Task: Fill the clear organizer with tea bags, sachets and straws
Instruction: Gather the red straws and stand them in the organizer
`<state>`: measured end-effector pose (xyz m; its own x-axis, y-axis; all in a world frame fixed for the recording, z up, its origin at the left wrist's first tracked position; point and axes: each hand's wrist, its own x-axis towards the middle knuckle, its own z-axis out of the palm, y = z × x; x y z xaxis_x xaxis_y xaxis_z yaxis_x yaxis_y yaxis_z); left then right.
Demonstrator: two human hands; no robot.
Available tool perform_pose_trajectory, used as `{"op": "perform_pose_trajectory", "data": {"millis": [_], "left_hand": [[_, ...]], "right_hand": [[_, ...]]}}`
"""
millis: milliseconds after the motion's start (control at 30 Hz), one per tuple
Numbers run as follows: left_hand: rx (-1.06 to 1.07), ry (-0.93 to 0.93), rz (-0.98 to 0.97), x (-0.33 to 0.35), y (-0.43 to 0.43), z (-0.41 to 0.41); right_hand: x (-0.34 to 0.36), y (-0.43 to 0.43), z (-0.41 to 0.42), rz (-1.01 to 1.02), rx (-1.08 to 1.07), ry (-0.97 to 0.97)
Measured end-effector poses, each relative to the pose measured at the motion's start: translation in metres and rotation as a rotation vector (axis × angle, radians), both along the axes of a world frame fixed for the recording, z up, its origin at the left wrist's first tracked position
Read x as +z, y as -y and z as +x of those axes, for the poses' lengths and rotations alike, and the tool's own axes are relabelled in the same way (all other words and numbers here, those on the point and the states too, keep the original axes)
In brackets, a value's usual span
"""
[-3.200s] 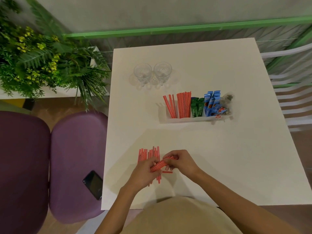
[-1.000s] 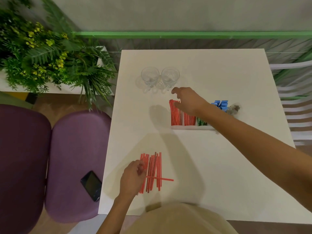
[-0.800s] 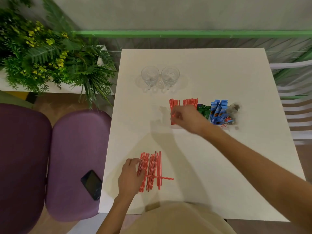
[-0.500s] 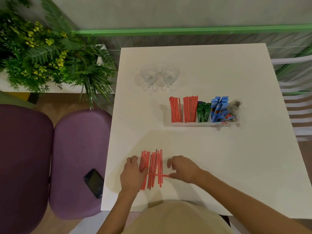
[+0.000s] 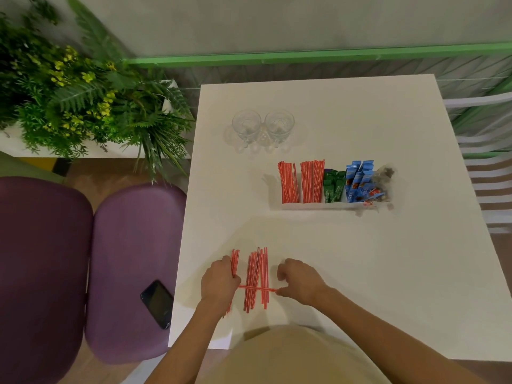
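A clear organizer [image 5: 313, 205] stands mid-table holding two bunches of red straws [image 5: 300, 182], green sachets [image 5: 333, 187], blue sachets [image 5: 358, 181] and tea bags [image 5: 383, 180] at its right end. Loose red straws [image 5: 257, 278] lie in a pile near the table's front edge. My left hand [image 5: 219, 281] closes around a few straws at the pile's left side. My right hand [image 5: 299, 278] pinches the end of one straw [image 5: 256, 288] lying crosswise over the pile.
Two empty glasses [image 5: 261, 126] stand behind the organizer. A black phone [image 5: 157, 303] lies on a purple seat [image 5: 133, 273] left of the white table [image 5: 360, 259]. A leafy plant [image 5: 83, 101] sits far left; white slatted chairs [image 5: 490, 173] are on the right.
My right hand dropped straws into the organizer's left compartment, came back to the pile and took the crosswise straw. My left hand separated a few straws from the pile's left side.
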<state>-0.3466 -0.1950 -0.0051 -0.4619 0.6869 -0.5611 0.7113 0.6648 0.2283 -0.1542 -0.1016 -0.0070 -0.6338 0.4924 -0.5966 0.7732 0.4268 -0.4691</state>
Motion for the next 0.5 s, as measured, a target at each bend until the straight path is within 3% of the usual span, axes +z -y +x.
{"op": "perform_pose_trajectory", "data": {"millis": [167, 500], "left_hand": [[0.031, 0.062, -0.009, 0.001, 0.000, -0.003], [0.200, 0.284, 0.174, 0.011, 0.012, -0.015]], "right_hand": [[0.001, 0.001, 0.002, -0.025, -0.050, -0.023], [0.007, -0.008, 0.005, -0.205, -0.215, -0.054]]}}
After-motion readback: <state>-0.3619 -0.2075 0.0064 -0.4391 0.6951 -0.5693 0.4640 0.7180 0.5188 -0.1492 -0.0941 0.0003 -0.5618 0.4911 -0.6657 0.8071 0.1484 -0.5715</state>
